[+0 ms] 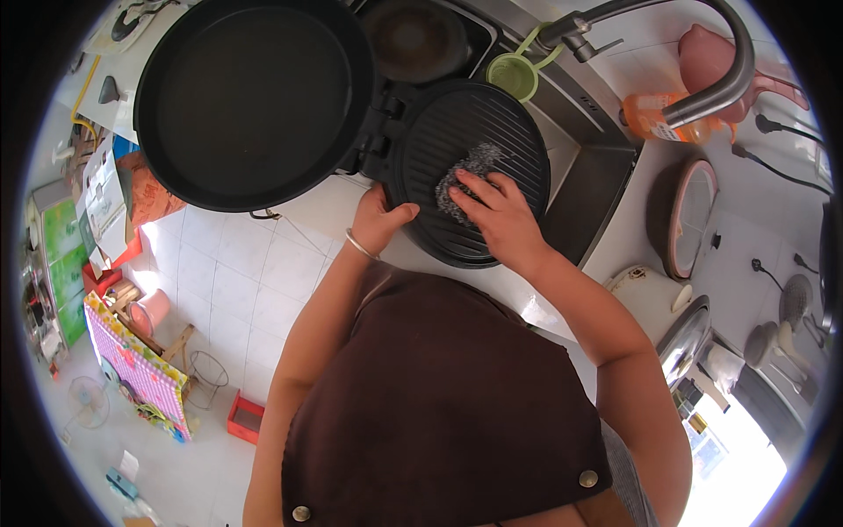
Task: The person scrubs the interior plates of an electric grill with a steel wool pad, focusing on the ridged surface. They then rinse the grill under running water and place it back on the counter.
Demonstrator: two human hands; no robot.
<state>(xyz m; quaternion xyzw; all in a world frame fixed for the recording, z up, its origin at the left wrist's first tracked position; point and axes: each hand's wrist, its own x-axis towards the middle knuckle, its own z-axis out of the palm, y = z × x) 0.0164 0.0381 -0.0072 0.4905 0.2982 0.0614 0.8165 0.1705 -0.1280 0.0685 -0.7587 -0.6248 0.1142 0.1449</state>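
Observation:
A black hinged double pan lies unfolded over the sink and counter. Its ridged round plate [421, 148] is on the right, and its larger, smooth round plate [253, 99] is on the left. My right hand [504, 214] presses a grey mesh scouring pad [484, 161] onto the ridges. At the near left edge of the ridged plate, my left hand [382, 221] grips the rim by the hinge, thumb on top; its other fingers are mostly hidden.
A steel faucet [714, 99] arches at the upper right, with a green strainer [514, 76] hanging beside its base. An orange bottle [658, 117] stands behind the sink [589, 197]. A brown basin [665, 217] and a cream pot [645, 296] are on the right counter.

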